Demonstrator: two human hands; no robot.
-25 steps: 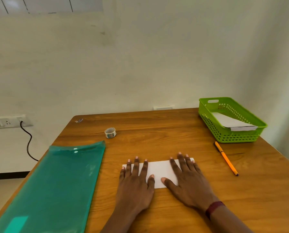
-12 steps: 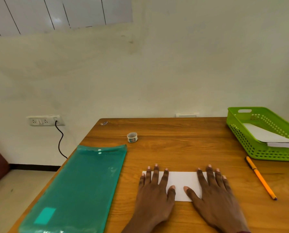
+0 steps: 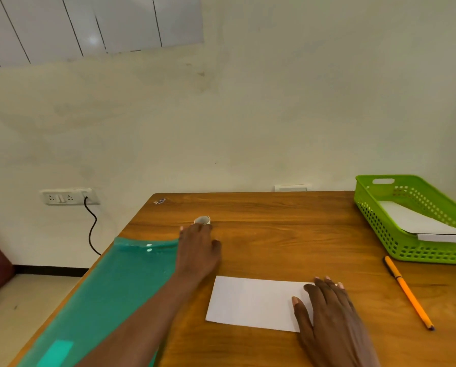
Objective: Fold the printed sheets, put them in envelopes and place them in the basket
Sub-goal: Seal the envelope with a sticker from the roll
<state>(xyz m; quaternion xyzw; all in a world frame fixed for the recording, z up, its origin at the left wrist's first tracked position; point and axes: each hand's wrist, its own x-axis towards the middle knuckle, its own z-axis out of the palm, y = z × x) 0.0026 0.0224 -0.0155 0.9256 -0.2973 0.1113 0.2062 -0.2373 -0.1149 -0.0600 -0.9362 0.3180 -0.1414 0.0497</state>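
the folded sheet (image 3: 250, 303) is lying flat on the wooden surface (image 3: 274, 234), near the front edge and a little right of the middle. the right hand (image 3: 327, 308) is resting palm down on the sheet's right end, fingers straight and spread, so its grip is open and only pressing on the paper.

the left hand (image 3: 199, 250) is stretching out over the surface, well apart from the sheet, with its fingertips right at a small roll of tape (image 3: 202, 220). its fingers are lying extended and the thumb is sticking out to the side, so the grip is open and closing round nothing. whether the fingertips are touching the roll is too blurred to tell. the left forearm is lying across the right edge of a green plastic folder (image 3: 110, 292) that is running along the left side of the surface.

the green basket (image 3: 412, 250) is sitting at the far right, with white papers (image 3: 417, 223) lying inside it. an orange pen (image 3: 407, 292) is lying just in front of the basket, to the right of the sheet.
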